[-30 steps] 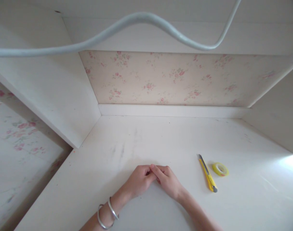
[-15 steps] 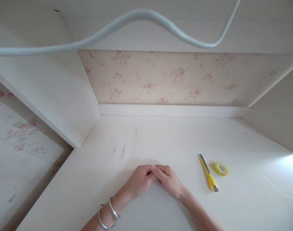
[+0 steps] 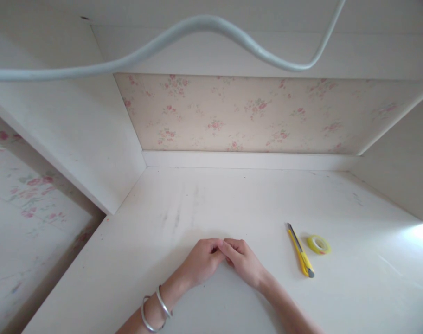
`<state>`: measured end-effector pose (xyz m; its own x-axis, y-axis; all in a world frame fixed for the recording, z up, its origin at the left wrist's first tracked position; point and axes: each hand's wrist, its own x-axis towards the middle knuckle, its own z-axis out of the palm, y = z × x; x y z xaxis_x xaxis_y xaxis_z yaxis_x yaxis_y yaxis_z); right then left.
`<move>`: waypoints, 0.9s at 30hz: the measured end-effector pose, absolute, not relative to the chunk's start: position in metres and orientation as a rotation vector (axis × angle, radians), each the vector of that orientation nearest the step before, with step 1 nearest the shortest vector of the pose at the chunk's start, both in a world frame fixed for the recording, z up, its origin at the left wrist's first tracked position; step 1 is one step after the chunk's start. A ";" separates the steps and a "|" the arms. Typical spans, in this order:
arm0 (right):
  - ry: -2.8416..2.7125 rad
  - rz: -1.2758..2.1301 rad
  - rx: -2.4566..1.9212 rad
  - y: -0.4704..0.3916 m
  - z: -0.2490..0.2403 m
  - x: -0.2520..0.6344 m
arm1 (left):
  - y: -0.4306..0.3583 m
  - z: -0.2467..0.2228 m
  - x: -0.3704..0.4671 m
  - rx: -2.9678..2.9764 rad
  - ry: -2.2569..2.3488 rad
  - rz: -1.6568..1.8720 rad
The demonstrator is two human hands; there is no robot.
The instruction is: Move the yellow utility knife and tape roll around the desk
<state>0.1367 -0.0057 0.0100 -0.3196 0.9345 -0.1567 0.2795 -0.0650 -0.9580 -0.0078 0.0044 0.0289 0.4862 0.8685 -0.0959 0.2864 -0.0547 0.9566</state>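
Observation:
My left hand (image 3: 203,262) rests on the white desk (image 3: 218,199) with its fingers curled, two silver bangles (image 3: 156,308) round its wrist. My right hand (image 3: 243,262) lies against it, also closed, and the fingertips of both touch at the middle. No object shows in either hand, though the undersides of the fingers are hidden. To the right of my right hand lies a yellow box cutter (image 3: 301,251) with some blade out. Just beyond it, a roll of yellow tape (image 3: 318,244) lies flat.
White side panels (image 3: 75,139) stand left and right of the desk, with a floral-papered wall (image 3: 232,113) at the back. A pale curved tube (image 3: 204,23) crosses the top of the view, under a white shelf.

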 end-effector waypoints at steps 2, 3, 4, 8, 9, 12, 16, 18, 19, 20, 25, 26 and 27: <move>-1.624 1.415 -1.317 -0.005 0.009 0.137 | 0.004 0.028 -0.008 1.610 1.015 0.644; -1.626 1.416 -1.319 -0.005 0.008 0.137 | 0.005 0.027 -0.008 1.613 1.015 0.645; -1.627 1.416 -1.321 -0.005 0.008 0.137 | 0.005 0.027 -0.007 1.616 1.016 0.643; -1.626 1.419 -1.325 -0.005 0.007 0.138 | 0.005 0.027 -0.007 1.614 1.031 0.637; -1.628 1.420 -1.324 -0.005 0.007 0.138 | 0.004 0.027 -0.008 1.610 1.032 0.636; -1.636 1.416 -1.324 -0.005 0.007 0.138 | 0.004 0.027 -0.008 1.602 1.031 0.633; -1.637 1.414 -1.325 -0.004 0.007 0.137 | 0.004 0.025 -0.010 1.604 1.030 0.636; -1.635 1.417 -1.323 -0.004 0.006 0.137 | 0.004 0.025 -0.009 1.594 1.020 0.642; -1.632 1.418 -1.323 -0.004 0.006 0.137 | 0.004 0.025 -0.009 1.588 1.017 0.645; -1.628 1.421 -1.324 -0.004 0.005 0.138 | 0.004 0.025 -0.009 1.584 1.017 0.648; -1.632 1.411 -1.322 -0.004 0.003 0.139 | 0.004 0.026 -0.009 1.594 1.031 0.645; -1.634 1.410 -1.318 -0.004 0.002 0.138 | 0.004 0.026 -0.009 1.598 1.030 0.644; -1.633 1.410 -1.314 -0.004 0.002 0.138 | 0.004 0.025 -0.009 1.599 1.030 0.645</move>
